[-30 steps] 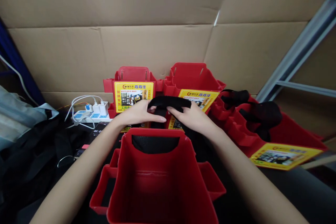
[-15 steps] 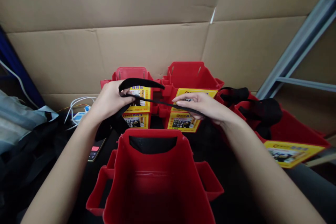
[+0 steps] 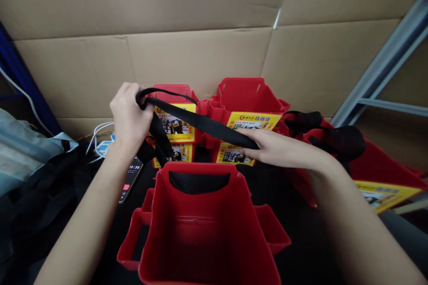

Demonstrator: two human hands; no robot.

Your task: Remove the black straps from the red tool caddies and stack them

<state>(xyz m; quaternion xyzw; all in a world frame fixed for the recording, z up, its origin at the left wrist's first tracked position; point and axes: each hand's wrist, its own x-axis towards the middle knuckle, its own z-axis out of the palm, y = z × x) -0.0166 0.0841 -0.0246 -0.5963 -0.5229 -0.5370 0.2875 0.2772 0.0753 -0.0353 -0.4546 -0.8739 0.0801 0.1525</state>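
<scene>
A black webbing strap (image 3: 200, 121) stretches between my hands, above a red plastic bin (image 3: 197, 231). My left hand (image 3: 129, 113) is closed around gathered folds of it, and one loop arcs over to the right while other lengths hang down below. On the right, my right hand (image 3: 264, 144) has the far end of the strap between thumb and fingers. The red bin stands nearest to me, with side pockets and a black band showing through the slot in its back wall. Neither hand touches the bin.
Behind are stacked red bins (image 3: 245, 93) with yellow labels. More red bins (image 3: 388, 164) with rolled black straps (image 3: 349, 142) lie right. A phone (image 3: 132, 178), white cables (image 3: 96, 136) and black fabric (image 3: 40, 205) are left. Cardboard (image 3: 200, 58) lines the back; a metal frame (image 3: 384, 58) rises right.
My left hand has moved up and left and turned, drawing the strap into folds. My right hand has shifted slightly right and down. The strap now shows its flat face between them.
</scene>
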